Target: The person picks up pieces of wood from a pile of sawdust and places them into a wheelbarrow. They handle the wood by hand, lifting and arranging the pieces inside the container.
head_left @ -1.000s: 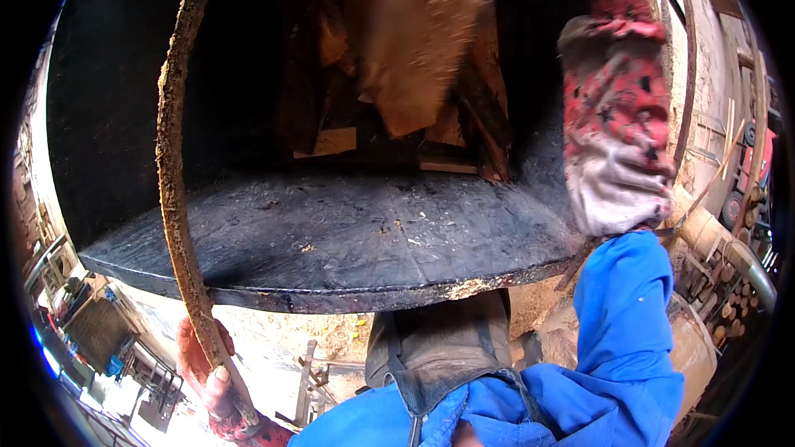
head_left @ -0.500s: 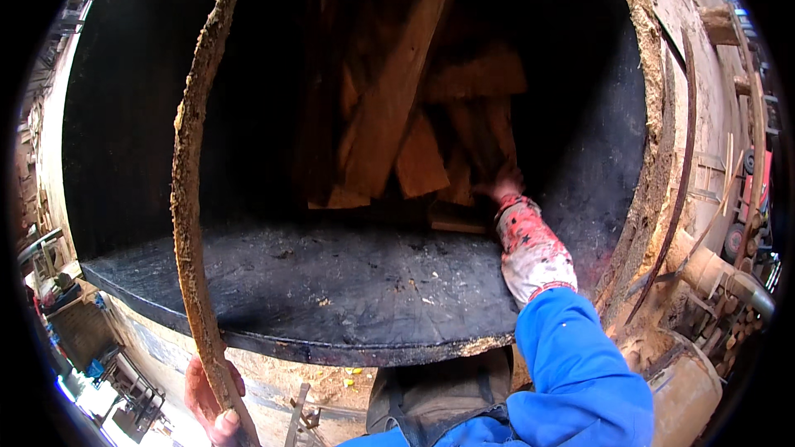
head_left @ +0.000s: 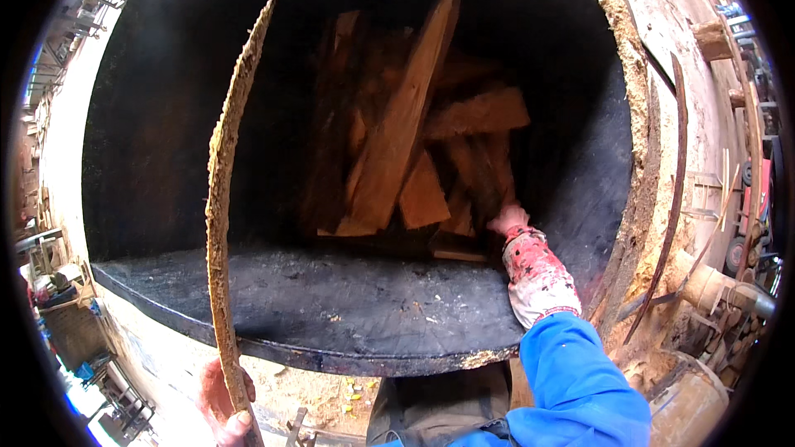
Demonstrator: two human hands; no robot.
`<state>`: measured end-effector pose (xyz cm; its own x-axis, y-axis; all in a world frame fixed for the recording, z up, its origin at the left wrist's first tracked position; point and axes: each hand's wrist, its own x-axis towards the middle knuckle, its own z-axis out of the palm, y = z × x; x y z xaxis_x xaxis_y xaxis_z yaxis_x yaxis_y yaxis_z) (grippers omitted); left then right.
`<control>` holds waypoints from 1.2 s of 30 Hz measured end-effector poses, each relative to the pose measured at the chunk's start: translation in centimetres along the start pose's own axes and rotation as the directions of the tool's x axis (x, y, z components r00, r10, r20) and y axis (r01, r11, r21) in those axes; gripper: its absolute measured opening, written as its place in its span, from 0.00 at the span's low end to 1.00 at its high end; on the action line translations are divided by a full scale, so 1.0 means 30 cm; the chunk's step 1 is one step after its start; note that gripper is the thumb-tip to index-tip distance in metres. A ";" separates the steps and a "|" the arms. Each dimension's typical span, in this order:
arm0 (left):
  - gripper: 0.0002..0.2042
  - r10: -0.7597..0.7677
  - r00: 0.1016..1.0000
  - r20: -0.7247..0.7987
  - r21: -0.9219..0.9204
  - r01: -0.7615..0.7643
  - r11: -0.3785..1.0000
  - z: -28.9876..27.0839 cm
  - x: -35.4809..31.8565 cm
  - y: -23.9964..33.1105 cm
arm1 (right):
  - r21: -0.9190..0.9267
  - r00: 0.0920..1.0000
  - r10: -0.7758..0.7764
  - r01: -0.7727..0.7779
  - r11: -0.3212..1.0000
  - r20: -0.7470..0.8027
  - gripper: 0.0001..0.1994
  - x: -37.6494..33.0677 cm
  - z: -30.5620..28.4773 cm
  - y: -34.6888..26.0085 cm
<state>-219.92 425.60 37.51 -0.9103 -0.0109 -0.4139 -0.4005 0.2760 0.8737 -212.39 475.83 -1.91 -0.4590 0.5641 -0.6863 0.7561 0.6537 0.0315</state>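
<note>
My left hand [head_left: 224,404] is closed round the lower end of a long, narrow wood strip [head_left: 219,223] with rough, crumbly edges. The strip stands nearly upright in front of a dark, box-like chamber. Deep inside the chamber, my right hand [head_left: 508,219] is closed at the lower end of a brown board [head_left: 499,167]; shadow partly hides its fingertips. Beside it several other boards lean together, among them a long plank [head_left: 406,128] and a short wide piece [head_left: 424,194]. A patterned red and white cuff covers my right wrist below a blue sleeve.
The chamber's black floor [head_left: 348,298] ends in a curved front lip close to my body. A rough bark-like edge [head_left: 633,74] runs down the right side, with a thin dark rod [head_left: 675,165] beyond it. A pale pipe [head_left: 712,281] juts out at right.
The view has shifted, so the boards sit lower in the picture. The strip in my left hand has moved right, and its tip now shows. My right hand's fingers look more curled at the board.
</note>
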 end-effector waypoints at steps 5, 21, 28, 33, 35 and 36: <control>0.45 0.006 0.999 0.035 -0.045 -0.004 0.999 -0.017 -0.022 -0.011 | 0.106 0.996 -0.083 0.079 0.991 0.025 0.41 -0.159 -0.161 -0.058; 0.37 0.029 0.972 0.231 -0.231 0.026 0.973 -0.042 -0.012 0.045 | 0.758 0.979 -0.175 0.032 0.652 0.109 0.31 -1.076 -0.605 0.022; 0.33 0.029 0.966 0.258 -0.181 0.019 0.983 -0.052 -0.008 0.047 | 0.730 0.985 -0.168 0.084 0.678 0.042 0.35 -1.554 -0.556 0.306; 0.30 0.042 0.972 0.232 -0.194 0.004 0.981 -0.038 -0.018 0.041 | 0.517 0.976 -0.216 0.171 0.839 0.027 0.40 -1.777 -0.630 0.348; 0.29 0.060 0.975 0.215 -0.217 -0.012 0.976 -0.027 -0.025 0.042 | 0.503 0.973 -0.230 0.192 0.843 0.015 0.41 -1.836 -0.655 0.354; 0.29 0.068 0.976 0.208 -0.228 -0.019 0.974 -0.020 -0.028 0.040 | 0.490 0.969 -0.248 0.219 0.844 -0.006 0.41 -1.858 -0.669 0.361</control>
<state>-219.70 425.36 39.06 -0.8938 0.2077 -0.3976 -0.3962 0.0501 0.9168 -187.99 461.59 51.25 -0.6348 0.3874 -0.6686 0.7662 0.4273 -0.4799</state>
